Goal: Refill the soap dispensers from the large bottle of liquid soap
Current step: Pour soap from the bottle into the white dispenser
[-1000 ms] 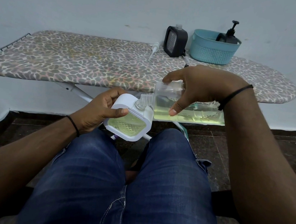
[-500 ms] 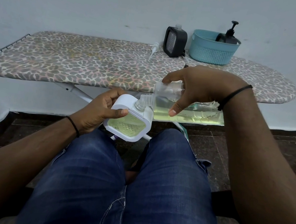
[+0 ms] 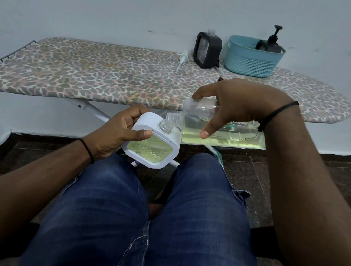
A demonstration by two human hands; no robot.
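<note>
Head view: right hand (image 3: pixel 238 105) clasping ribbed-neck clear bottle (image 3: pixel 221 132), left hand (image 3: pixel 121 132) clasping square white faceted dispenser (image 3: pixel 152 145)

Ironing board (image 3: pixel 110 75) spans the upper middle of the frame against the wall; on its far right part, a basket (image 3: pixel 252 60) with a pump bottle (image 3: pixel 273 43) in it, a dispenser (image 3: pixel 207 50) just left of the basket, and a loose pump head (image 3: pixel 182 58) lying left of that. At centre frame, below the board's near edge and above the knees (image 3: pixel 147 218), the left hand (image 3: pixel 120 134) holds a second dispenser (image 3: pixel 152 145), left of the large bottle (image 3: pixel 221 130) in the right hand (image 3: pixel 238 105). Bottle lies on its side, its neck at the dispenser's top opening.
</note>
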